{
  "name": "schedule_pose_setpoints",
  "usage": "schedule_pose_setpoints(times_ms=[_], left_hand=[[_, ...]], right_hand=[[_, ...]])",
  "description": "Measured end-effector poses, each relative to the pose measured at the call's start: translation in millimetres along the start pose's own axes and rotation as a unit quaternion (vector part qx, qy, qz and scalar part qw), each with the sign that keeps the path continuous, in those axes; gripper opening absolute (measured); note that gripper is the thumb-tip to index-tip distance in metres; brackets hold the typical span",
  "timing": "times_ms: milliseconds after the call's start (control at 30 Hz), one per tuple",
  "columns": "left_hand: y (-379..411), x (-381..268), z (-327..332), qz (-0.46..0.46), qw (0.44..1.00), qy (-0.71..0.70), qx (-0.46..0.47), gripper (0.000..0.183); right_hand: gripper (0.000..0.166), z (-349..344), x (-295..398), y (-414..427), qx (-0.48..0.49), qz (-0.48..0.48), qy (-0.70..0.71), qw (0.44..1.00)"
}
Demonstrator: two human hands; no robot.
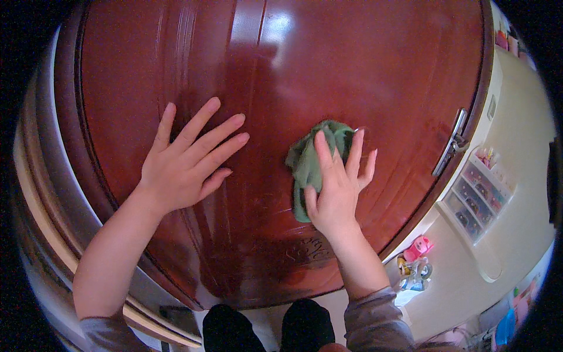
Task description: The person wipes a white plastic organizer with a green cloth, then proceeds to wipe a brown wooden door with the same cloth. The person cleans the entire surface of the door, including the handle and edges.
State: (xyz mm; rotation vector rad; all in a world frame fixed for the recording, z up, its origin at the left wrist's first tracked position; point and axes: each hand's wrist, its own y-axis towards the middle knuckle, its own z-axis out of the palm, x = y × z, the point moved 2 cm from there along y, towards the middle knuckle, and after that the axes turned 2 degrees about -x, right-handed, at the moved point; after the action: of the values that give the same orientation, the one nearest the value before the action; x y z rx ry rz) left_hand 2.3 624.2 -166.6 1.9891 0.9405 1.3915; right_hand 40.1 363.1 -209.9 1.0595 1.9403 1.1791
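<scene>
A glossy red-brown wooden door [387, 66] fills most of the view before me. My left hand [189, 158] has its fingers spread at the door's left half and holds nothing; whether the palm touches the wood is hard to tell. Against the door, right of the middle, my right hand [338, 180] presses a crumpled green cloth [308, 163] under its palm and fingers. Part of the cloth sticks out above and to the left of that hand. Carved or embossed curls [308, 248] mark the panel below the cloth.
A metal lever handle [449, 143] sits at the door's right edge. Farther right, a clear drawer organizer [477, 193], a pink toy figure [418, 248] and small bagged items [414, 275] are by a pale surface. My dark-covered feet [308, 325] stand close to the door's bottom edge.
</scene>
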Motion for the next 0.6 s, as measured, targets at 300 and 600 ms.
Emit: schedule_pose_setpoints(times_ms=[300, 600], left_hand=[[4, 1, 3, -0.001, 1.0, 0.009, 0.002, 0.065], [5, 0, 4, -0.001, 1.0, 0.016, 0.024, 0.062]], right_hand=[[0.091, -7, -2, 17, -0.031, 0.015, -0.017, 0.999], [0.097, -7, 9, 7, -0.023, -0.024, -0.007, 0.999]])
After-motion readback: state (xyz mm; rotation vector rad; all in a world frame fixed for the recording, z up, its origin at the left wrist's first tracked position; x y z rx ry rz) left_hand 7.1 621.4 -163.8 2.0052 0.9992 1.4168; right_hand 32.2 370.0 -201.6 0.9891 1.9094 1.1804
